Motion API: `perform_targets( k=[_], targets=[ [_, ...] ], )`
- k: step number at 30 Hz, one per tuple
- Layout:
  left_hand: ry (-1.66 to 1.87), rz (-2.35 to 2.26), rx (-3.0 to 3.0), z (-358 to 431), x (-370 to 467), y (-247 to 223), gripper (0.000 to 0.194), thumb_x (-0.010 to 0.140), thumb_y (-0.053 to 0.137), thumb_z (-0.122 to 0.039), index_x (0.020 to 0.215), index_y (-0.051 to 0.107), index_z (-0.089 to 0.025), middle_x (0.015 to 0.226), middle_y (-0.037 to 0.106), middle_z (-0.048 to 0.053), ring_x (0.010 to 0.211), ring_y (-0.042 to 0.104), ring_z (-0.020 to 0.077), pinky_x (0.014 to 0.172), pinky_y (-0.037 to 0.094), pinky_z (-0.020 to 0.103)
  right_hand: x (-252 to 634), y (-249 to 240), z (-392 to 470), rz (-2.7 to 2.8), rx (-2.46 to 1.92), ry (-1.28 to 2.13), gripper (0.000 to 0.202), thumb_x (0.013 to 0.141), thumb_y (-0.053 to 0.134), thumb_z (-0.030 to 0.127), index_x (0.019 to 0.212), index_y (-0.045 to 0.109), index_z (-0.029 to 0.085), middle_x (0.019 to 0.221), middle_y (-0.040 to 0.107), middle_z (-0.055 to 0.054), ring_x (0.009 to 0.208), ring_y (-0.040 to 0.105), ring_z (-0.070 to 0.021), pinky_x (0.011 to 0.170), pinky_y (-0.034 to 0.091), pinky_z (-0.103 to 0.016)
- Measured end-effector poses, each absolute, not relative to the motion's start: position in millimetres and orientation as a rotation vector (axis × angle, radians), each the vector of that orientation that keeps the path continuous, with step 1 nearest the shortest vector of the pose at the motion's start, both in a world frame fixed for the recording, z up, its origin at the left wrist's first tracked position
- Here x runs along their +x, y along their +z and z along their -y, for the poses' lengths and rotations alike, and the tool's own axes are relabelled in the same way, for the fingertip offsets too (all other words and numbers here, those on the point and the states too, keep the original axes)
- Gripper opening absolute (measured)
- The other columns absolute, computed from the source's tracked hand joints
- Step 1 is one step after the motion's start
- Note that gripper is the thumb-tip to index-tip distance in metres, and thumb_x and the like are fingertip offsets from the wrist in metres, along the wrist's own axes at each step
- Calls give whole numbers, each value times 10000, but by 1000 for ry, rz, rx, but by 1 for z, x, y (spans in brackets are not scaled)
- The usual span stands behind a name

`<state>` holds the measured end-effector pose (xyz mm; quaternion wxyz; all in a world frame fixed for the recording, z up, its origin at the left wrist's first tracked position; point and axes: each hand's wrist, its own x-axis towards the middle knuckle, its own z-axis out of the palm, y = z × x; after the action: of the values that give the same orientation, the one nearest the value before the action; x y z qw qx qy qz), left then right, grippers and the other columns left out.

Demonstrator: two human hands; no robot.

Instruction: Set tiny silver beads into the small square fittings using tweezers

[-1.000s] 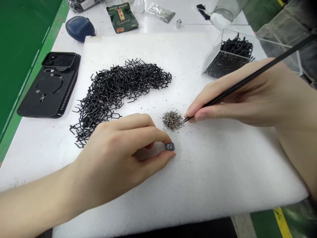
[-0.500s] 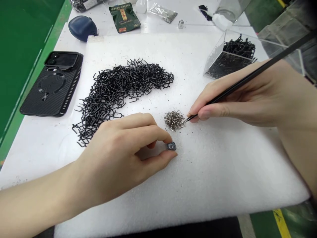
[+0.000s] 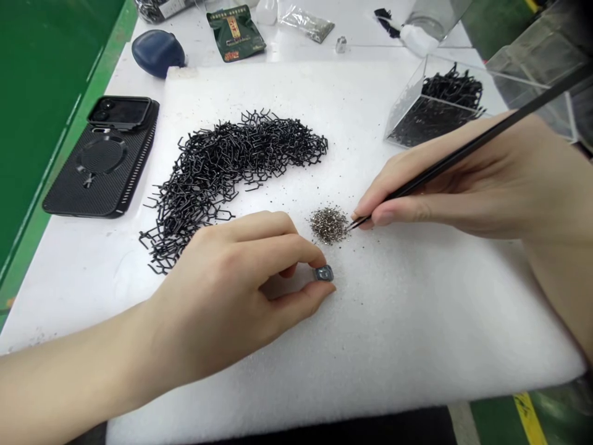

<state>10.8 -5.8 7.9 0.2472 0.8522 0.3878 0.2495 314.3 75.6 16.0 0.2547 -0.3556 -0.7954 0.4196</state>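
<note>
Between thumb and forefinger, my left hand (image 3: pixel 231 290) pinches a small grey metal block (image 3: pixel 325 272) with a recessed face, low over the white foam sheet (image 3: pixel 407 334). My right hand (image 3: pixel 454 179) is closed round black tweezers (image 3: pixel 445 162), held like a pen. Their tips meet the right edge of a small heap of tiny metallic bits (image 3: pixel 328 225), just beyond the block. Whether a bit is caught between the tips is too small to tell. Behind my left hand curves a long pile of thin, bent black pieces (image 3: pixel 231 151).
Left of the foam lies a black-cased phone (image 3: pixel 95 161). A dark blue rounded object (image 3: pixel 158 52), a green packet (image 3: pixel 236 34) and a clear bag (image 3: pixel 306 23) lie at the back. Beyond my right hand stands a clear box (image 3: pixel 403 117) containing black pieces.
The whole view has shifted slightly, so everything appears a little further right. Both hands keep their grips, and the tweezer tips stay at the heap's edge.
</note>
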Motion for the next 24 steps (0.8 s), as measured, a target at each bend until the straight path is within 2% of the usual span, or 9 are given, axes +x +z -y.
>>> perform_targets(
  k=[7,14,19,24],
  targets=[
    [704,-1066,2330,6,11,7,92,1075,849,-128,1034,890,-199,852,745,-56,671,636,72,620,487,212,318,17,-76,2164,-951,1141,44,1013,1040,400,1016,1023,359,975,962,-1,863,896,-249,787,729,-414],
    [661,-1072,2328,5,10,7,101,1102,812,-167,1065,872,-240,868,749,-59,647,626,89,725,599,227,316,18,-77,2155,-942,1175,79,1020,1029,418,982,1016,349,958,957,-6,858,893,-248,799,742,-411],
    [642,-1080,2323,5,11,8,112,1119,800,-172,1062,869,-241,869,763,-44,664,646,103,743,614,233,317,18,-77,2132,-931,1218,45,1010,1028,343,967,1012,349,962,964,8,866,902,-231,811,755,-380],
    [638,-1071,2330,5,10,8,119,1121,793,-173,1055,865,-240,863,753,-48,662,648,105,741,602,234,315,17,-77,2133,-915,1226,31,1012,1030,338,986,1016,345,961,960,8,854,896,-227,797,756,-373]
  ],
)
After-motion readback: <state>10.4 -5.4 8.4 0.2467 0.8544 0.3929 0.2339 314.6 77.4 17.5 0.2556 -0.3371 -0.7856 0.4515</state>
